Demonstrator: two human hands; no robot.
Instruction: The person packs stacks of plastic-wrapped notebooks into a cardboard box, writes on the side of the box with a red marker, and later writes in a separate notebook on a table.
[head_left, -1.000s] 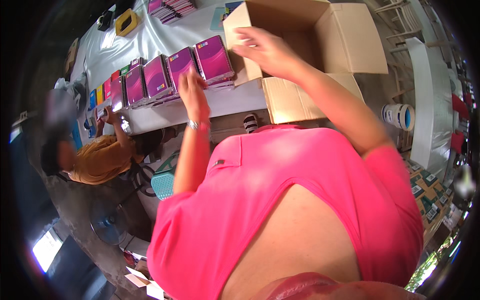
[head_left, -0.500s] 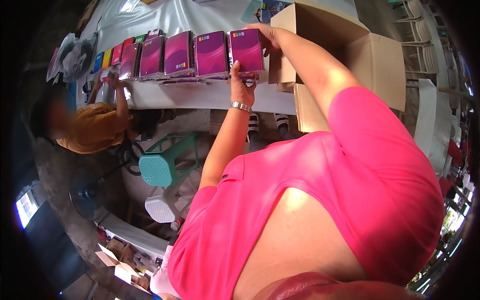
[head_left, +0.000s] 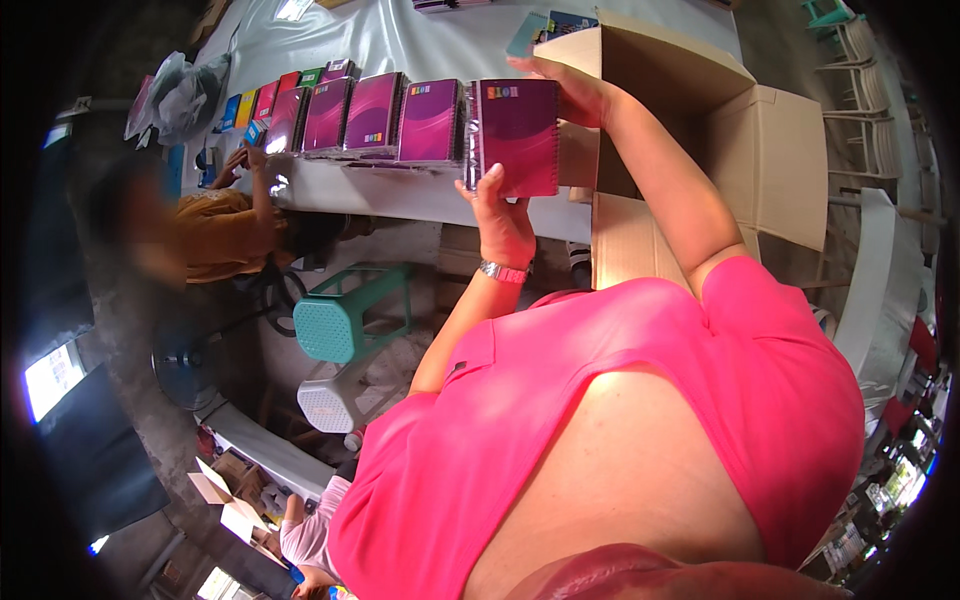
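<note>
In the head view, the purple notebook (head_left: 520, 140) is at the near end of the row of notebooks (head_left: 430, 120), between it and the open cardboard box (head_left: 775, 165), over the front edge of the white-covered worktop (head_left: 375, 45). The left hand (head_left: 505, 232) has its grip clamped on the lower left corner, thumb on the cover and fingers tucked underneath, which probably bears most of the weight. The right hand (head_left: 585, 97) is at the upper right corner, perhaps steadying the far end; whether its grip is closed there I cannot tell, as the fingers are partly hidden. Nor can I tell whether more copies lie beneath the cover. The other notebooks lie side by side in plastic wrapping, covers up, likely so that each pile can be reached separately. Farther left, a co-worker in an orange top (head_left: 230, 235) holds a small blue item (head_left: 254, 132) beside smaller coloured books (head_left: 265, 103).

Half a second earlier, the purple notebook sat level with its neighbours; now it looks larger and reaches lower than they do, so it seems lifted toward the wearer. A second earlier both hands were empty and apart. The co-worker's item was reddish half a second ago.
</note>
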